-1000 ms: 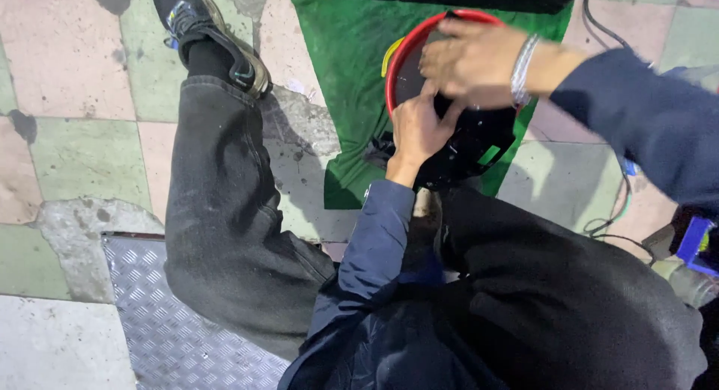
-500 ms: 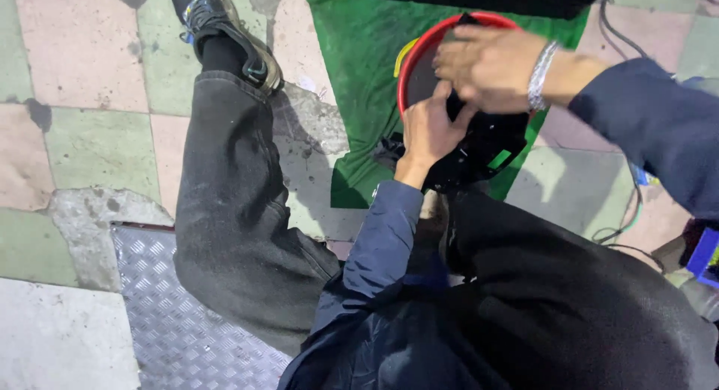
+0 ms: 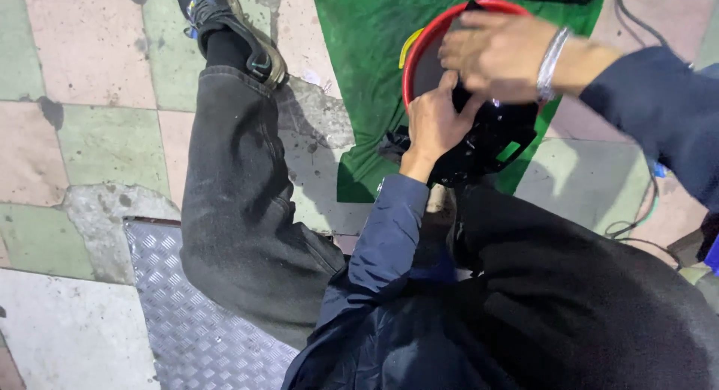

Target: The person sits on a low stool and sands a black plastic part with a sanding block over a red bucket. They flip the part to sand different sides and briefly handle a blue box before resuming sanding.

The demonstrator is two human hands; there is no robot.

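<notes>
**Fingers on a red-rimmed black unit over green cloth**

Fingers [image 3: 458, 90] of the left hand [image 3: 438, 124] curled and pressed against the black unit [image 3: 490, 139], thumb pointing up toward the red ring [image 3: 419, 49]; closed around an edge or only pushing on it, cannot tell. Fingers [image 3: 457, 57] of the right hand [image 3: 498, 57] bent loosely, laid flat over the top of the same unit, touching it from above; grip hidden under the palm, cannot tell. One silver bracelet [image 3: 553, 61] on the right wrist.

Counted: two hands, both on one black unit; one red ring curving round its upper left side; one yellow piece [image 3: 408, 46] just outside the ring. One green cloth [image 3: 359, 75] spread on the tiled floor [image 3: 97, 128], carrying the unit. One shoe [image 3: 236, 34] in view at the end of the outstretched left leg. One ridged metal plate [image 3: 180, 300] set into the floor, lower left. Thin cables [image 3: 636, 218] at the right edge, near the cloth.
</notes>
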